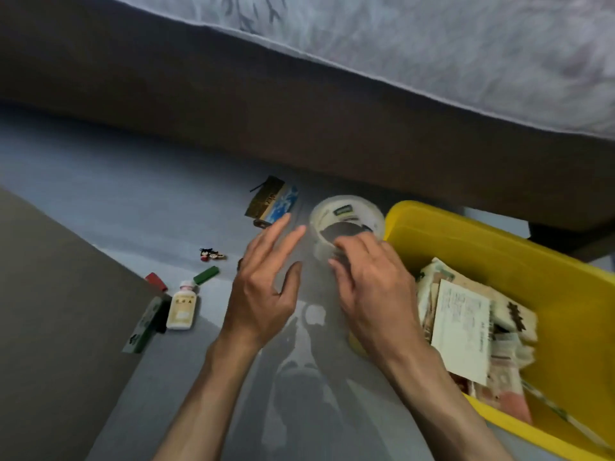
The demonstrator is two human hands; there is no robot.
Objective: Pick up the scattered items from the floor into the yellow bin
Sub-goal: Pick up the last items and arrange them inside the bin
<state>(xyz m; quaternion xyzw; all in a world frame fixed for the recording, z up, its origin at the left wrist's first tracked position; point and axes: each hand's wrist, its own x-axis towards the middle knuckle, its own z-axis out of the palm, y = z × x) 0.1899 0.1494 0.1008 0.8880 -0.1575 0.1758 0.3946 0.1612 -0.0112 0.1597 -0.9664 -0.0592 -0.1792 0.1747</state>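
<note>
A roll of clear tape [349,214] is just left of the yellow bin [472,234], and my right hand [369,281] grips its near rim with curled fingers. My left hand [266,284] hovers beside it with fingers spread, holding nothing. The bin at the right holds papers and packets [466,327]. On the grey floor lie a gold and blue box [271,199], a small black and red trinket [211,255], a green lighter [206,275], a red lighter [156,281], a white bottle with a pink cap [182,306] and a green flat pack [143,324].
A brown bed base [233,111] with a pale patterned cover [432,44] runs across the top. A dark mat or board [56,311] fills the lower left. A small dark object [261,223] lies by the box. The glossy floor reflects my arms.
</note>
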